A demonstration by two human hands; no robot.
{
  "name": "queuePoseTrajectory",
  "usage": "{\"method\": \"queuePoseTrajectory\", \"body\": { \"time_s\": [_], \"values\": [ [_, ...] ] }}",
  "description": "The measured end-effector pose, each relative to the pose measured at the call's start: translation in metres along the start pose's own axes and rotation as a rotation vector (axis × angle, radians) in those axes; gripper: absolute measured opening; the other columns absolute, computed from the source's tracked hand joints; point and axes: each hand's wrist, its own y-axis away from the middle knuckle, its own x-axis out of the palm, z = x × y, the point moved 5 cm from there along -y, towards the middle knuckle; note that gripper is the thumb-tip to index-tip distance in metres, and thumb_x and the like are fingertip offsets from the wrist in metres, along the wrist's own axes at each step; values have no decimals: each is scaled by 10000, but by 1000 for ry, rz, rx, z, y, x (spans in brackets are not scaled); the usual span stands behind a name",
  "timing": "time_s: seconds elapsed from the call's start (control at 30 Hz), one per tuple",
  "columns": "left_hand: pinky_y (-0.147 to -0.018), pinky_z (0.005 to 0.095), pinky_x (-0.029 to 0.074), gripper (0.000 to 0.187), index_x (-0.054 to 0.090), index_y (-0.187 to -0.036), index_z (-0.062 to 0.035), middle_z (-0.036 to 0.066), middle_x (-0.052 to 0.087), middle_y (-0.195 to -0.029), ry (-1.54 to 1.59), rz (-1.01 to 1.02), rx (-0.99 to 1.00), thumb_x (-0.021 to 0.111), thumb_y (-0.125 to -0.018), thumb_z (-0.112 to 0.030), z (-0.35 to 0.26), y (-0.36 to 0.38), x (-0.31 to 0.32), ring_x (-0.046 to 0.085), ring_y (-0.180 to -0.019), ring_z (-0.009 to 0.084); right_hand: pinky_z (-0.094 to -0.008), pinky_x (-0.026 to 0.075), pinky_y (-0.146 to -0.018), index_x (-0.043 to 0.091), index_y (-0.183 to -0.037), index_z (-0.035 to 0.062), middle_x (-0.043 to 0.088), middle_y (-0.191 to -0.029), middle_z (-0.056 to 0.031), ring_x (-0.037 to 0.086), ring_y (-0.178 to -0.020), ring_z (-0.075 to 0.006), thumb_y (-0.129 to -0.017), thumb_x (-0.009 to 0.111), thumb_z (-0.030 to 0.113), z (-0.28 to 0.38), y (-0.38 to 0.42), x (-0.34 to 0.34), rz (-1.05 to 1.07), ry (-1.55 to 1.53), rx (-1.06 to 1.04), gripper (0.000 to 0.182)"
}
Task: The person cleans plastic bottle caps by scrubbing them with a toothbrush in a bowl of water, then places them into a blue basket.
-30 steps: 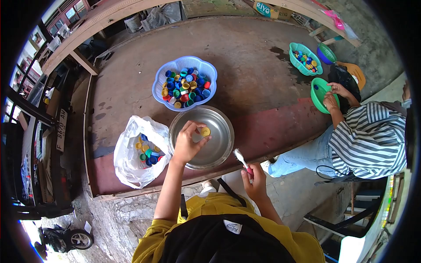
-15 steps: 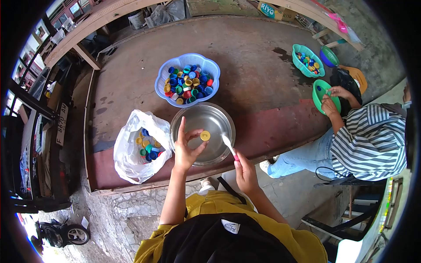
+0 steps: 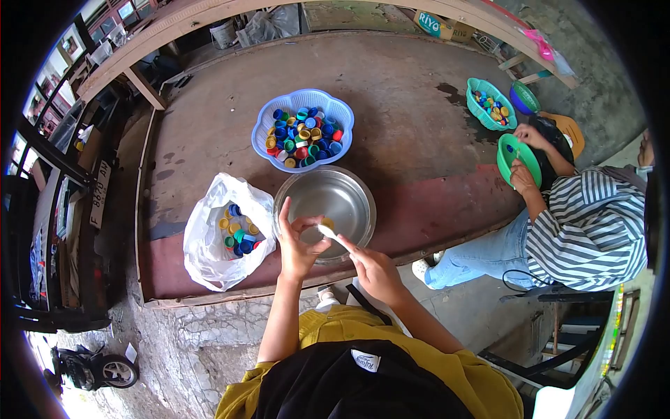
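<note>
Above a steel bowl (image 3: 354,199), my left hand (image 3: 299,253) pinches a yellow bottle cap (image 3: 329,223) between thumb and fingers, index finger raised. My right hand (image 3: 377,274) is wrapped round a white toothbrush (image 3: 340,240), its head at the cap and partly covering it. The fingers hide most of the brush's pink handle. Just beyond the bowl stands a blue plastic basket (image 3: 261,130) full of mixed coloured bottle caps (image 3: 304,136). Left of the bowl, an open white plastic bag (image 3: 202,222) holds more caps (image 3: 241,241).
At the right, a person in a striped shirt (image 3: 583,227) works with both hands over a green bowl (image 3: 528,162). A turquoise basket of caps (image 3: 472,105) stands beyond it. A wooden rail (image 3: 150,36) borders the table (image 3: 391,91). A motorcycle (image 3: 94,370) is at lower left.
My right hand has moved up and left, bringing the toothbrush head from beside the cap onto it. My left hand still holds the cap. The other person's hands have moved apart.
</note>
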Motion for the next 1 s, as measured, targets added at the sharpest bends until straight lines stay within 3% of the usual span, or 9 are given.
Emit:
{"method": "queuePoseTrajectory", "body": {
  "time_s": [0.23,0.4,0.5,0.63,0.77,0.8,0.83,0.9,1.0],
  "values": [
    [-844,321,485,1036,77,-1412,-47,131,647,-903,21,2,-17,772,-644,-36,-4,7,2,641,-895,220,-397,484,-581,425,-1339,269,597,-727,-132,599,-635,-300,-836,505,39,7,-3,-3,-12,45,-48,559],
    [-858,317,486,1071,60,-1417,-51,126,637,-894,72,-22,-90,784,-629,-25,11,8,4,638,-905,214,-402,485,-605,446,-1326,236,616,-773,-118,608,-685,-303,-817,500,4,-10,-9,-6,-133,35,67,562],
    [-855,315,488,1067,59,-1419,-56,120,632,-880,130,-19,-43,776,-631,-4,7,8,4,637,-893,205,-409,482,-601,445,-1326,219,611,-766,-129,607,-692,-309,-813,488,-10,4,-2,-4,73,172,-15,563],
    [-848,316,491,1062,64,-1420,-60,119,628,-882,118,-22,-47,775,-634,1,11,9,4,633,-880,202,-407,480,-607,461,-1318,209,621,-805,-132,610,-703,-305,-823,491,2,-26,-5,-6,-64,64,124,537],
    [-846,319,491,1055,78,-1418,-61,122,627,-887,51,-18,-26,781,-633,-7,6,7,2,632,-878,204,-404,482,-628,470,-1310,188,622,-811,-176,612,-712,-327,-822,479,-21,-1,3,0,-22,19,-27,531],
    [-845,320,491,1051,82,-1417,-61,123,627,-888,20,-10,-3,780,-634,-8,4,6,1,632,-879,205,-399,485,-590,420,-1341,248,631,-781,-120,614,-671,-292,-824,502,16,-7,0,1,-98,-8,-17,572],
    [-846,321,491,1047,87,-1416,-60,123,626,-887,43,-19,-12,781,-633,-8,3,6,2,632,-881,206,-400,483,-583,431,-1333,254,631,-783,-118,612,-666,-293,-819,512,20,-24,-5,-5,-94,39,144,571],
    [-847,321,490,1040,96,-1412,-57,122,625,-885,88,-40,-30,781,-632,-9,2,5,2,631,-885,207,-401,481,-570,435,-1330,261,633,-790,-118,611,-666,-293,-822,515,26,-12,-5,-13,-226,-44,18,565],
    [-847,321,490,1032,103,-1409,-54,121,623,-882,90,-27,36,781,-632,-14,-4,6,2,629,-894,212,-397,485,-580,433,-1332,269,621,-777,-115,605,-661,-290,-824,510,29,2,0,0,11,120,-48,566]
  ]
}}
